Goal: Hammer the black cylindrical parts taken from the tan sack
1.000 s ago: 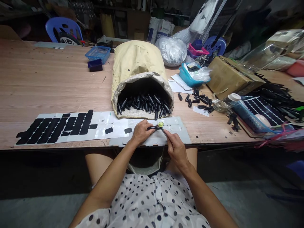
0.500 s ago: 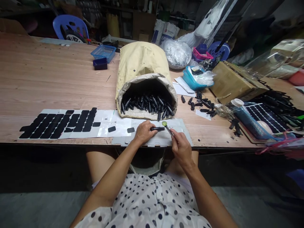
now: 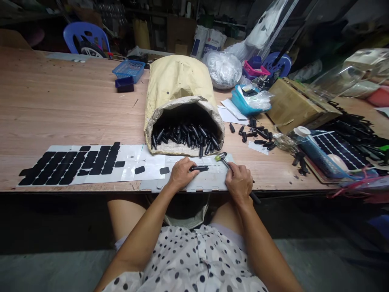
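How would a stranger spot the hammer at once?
Find the big open yellow sack lying on the table. In front of it is a pale grey board; near its right end, the right hand grips the hammer. Its yellow-green end sets it apart from the black pieces in the sack and the left hand.

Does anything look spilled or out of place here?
Mildly: loose black parts lie scattered on the table right of the sack, while similar ones sit inside its mouth, so they look strayed. No damage stands out on the hammer in the right hand.
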Action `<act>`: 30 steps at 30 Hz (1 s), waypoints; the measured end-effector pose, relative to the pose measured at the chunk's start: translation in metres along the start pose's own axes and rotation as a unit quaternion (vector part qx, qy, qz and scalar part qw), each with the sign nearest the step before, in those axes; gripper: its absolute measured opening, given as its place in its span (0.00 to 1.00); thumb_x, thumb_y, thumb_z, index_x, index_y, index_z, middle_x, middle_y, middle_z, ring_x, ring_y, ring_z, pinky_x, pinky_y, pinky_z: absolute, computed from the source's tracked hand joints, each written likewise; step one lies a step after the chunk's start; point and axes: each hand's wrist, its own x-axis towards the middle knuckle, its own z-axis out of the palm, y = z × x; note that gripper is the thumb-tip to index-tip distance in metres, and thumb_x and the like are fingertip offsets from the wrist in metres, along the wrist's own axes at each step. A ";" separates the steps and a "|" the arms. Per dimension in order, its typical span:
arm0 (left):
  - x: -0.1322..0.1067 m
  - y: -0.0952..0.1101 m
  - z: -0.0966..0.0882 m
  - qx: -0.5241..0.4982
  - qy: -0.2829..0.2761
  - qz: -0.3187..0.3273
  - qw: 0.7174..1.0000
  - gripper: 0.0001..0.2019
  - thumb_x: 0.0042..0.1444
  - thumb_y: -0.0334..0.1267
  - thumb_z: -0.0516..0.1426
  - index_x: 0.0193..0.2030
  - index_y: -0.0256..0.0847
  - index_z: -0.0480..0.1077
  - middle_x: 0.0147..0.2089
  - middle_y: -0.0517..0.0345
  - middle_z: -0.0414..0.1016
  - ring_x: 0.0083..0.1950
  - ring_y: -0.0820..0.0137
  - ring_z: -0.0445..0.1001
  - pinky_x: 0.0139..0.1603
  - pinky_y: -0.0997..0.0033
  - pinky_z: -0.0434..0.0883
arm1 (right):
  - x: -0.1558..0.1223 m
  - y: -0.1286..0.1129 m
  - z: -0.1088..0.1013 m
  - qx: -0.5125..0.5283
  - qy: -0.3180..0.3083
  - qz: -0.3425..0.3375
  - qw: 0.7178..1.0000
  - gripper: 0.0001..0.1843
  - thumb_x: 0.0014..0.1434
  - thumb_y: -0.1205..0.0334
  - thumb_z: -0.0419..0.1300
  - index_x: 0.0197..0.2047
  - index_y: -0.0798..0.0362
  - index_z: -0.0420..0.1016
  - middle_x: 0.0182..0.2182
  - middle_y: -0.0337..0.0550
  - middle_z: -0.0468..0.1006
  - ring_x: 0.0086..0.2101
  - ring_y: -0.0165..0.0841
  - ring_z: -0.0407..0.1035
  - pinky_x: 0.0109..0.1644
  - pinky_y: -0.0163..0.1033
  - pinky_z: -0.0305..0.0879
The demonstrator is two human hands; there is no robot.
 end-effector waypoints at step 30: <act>-0.002 -0.009 0.006 0.059 0.009 0.051 0.997 0.14 0.68 0.41 0.49 0.36 0.42 0.73 0.39 0.54 0.71 0.43 0.64 0.70 0.47 0.62 0.68 | -0.003 -0.003 0.001 -0.023 0.033 -0.003 0.999 0.14 0.61 0.65 0.55 0.47 0.51 0.79 0.35 0.46 0.70 0.36 0.38 0.59 0.39 0.41 0.50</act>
